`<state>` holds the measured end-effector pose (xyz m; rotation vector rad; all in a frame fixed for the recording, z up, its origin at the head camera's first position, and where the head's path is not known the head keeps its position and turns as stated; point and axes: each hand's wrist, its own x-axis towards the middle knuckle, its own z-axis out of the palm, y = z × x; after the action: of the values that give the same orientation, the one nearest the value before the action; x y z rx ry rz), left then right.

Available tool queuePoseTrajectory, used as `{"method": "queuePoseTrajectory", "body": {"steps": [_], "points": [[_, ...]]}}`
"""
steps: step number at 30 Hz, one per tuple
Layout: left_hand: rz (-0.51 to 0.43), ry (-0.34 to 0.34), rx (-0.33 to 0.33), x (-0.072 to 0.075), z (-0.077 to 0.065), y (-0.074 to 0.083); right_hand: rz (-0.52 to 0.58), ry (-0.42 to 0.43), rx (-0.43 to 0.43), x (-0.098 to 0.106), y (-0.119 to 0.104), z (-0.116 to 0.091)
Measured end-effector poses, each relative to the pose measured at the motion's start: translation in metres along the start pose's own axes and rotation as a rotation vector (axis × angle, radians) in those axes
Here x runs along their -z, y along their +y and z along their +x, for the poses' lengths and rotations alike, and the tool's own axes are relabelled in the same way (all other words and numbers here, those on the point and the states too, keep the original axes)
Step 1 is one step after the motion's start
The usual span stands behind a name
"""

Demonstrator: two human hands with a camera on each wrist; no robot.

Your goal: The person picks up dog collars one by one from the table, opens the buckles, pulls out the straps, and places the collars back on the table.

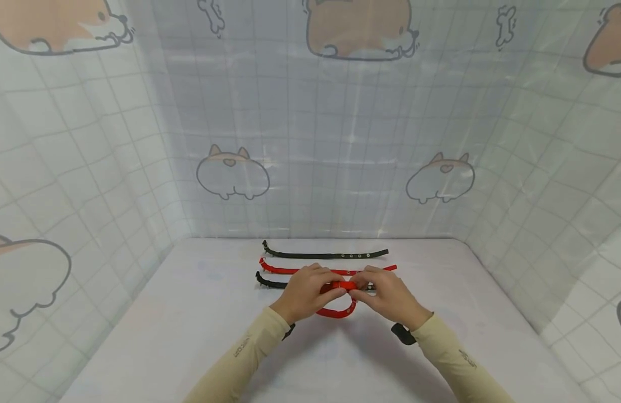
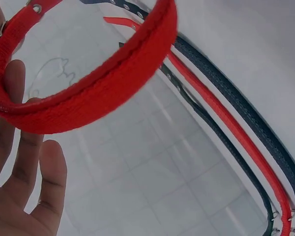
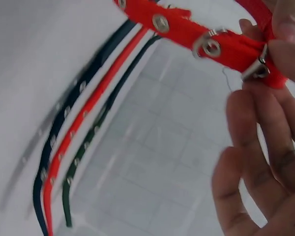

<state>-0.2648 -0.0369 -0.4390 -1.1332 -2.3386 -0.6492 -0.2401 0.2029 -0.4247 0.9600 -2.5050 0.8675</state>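
Observation:
A red collar (image 1: 339, 314) with metal eyelets and a padded band is bent into a loop between both hands. My left hand (image 1: 309, 290) pinches it on one side; in the left wrist view the padded band (image 2: 96, 109) arcs away from the fingers, some of which stand free below it. My right hand (image 1: 387, 291) pinches the collar near its metal buckle (image 3: 256, 70). In the right wrist view a metal ring (image 3: 206, 44) sits on the strap beside the buckle, and the eyeleted end runs out to the upper left.
Behind the hands, three more collars lie stretched side by side on the white table (image 1: 164, 336): dark green (image 1: 305, 256) farthest, red (image 1: 282, 270) in the middle, dark blue (image 1: 272, 284) nearest, partly covered by the hands. Patterned curtains (image 1: 335, 112) enclose the table's back and sides.

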Motion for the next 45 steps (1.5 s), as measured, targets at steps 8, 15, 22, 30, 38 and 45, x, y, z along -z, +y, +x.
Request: {"method": "queuePoseTrajectory", "body": {"steps": [8,15,22,30,38,45], "points": [[-0.04,0.044,0.017,0.004,-0.003,-0.003,0.127,0.091,0.018,-0.002,0.001,0.0],[-0.054,0.09,0.009,0.006,-0.006,-0.005,0.152,0.12,-0.017,-0.008,0.004,0.0],[-0.103,0.133,0.021,0.007,-0.007,-0.005,0.185,0.172,0.002,-0.011,0.005,0.001],[-0.11,0.153,0.051,0.011,-0.006,-0.009,0.237,0.223,-0.004,-0.004,0.003,0.006],[-0.09,0.167,0.055,0.011,-0.007,-0.007,0.086,0.174,-0.057,-0.002,-0.002,0.008],[-0.032,0.18,0.047,0.011,-0.005,-0.006,-0.018,0.188,-0.093,-0.003,-0.008,0.012]]}}
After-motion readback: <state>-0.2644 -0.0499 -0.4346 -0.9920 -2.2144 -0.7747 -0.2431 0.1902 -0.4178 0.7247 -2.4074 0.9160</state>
